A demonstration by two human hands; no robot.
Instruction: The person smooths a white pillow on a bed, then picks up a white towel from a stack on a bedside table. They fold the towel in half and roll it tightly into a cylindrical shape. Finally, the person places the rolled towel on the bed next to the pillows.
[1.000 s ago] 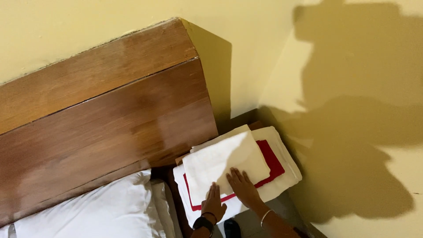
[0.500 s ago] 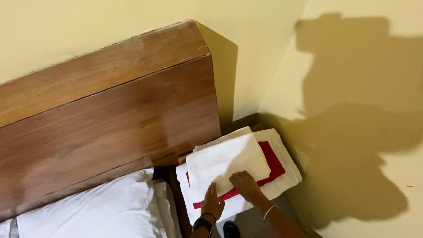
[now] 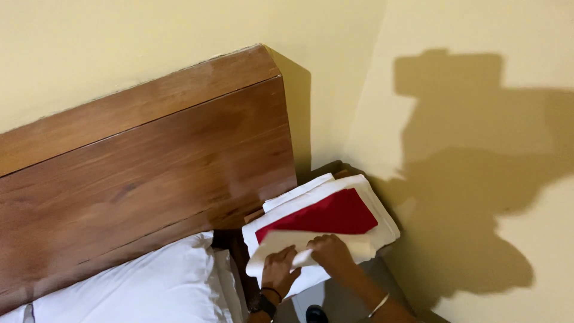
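So we've got the white folded cloth (image 3: 281, 245) pulled toward us off the front of the linen stack (image 3: 371, 239), which sits in the corner between the wooden headboard (image 3: 149, 179) and the wall (image 3: 478, 149), and that leaves the red cloth (image 3: 329, 215) underneath showing. Our left hand (image 3: 280, 272) has its fingers closed on the near edge of the white piece, and our right hand (image 3: 330, 252) is curled tight around a bunched bit of it just beside. The pillow (image 3: 131, 293) lies just left of the stack. Our worry is that tugging the top layer drags the red one askew or tips the pile off its perch, since nothing is pinning down the rest.
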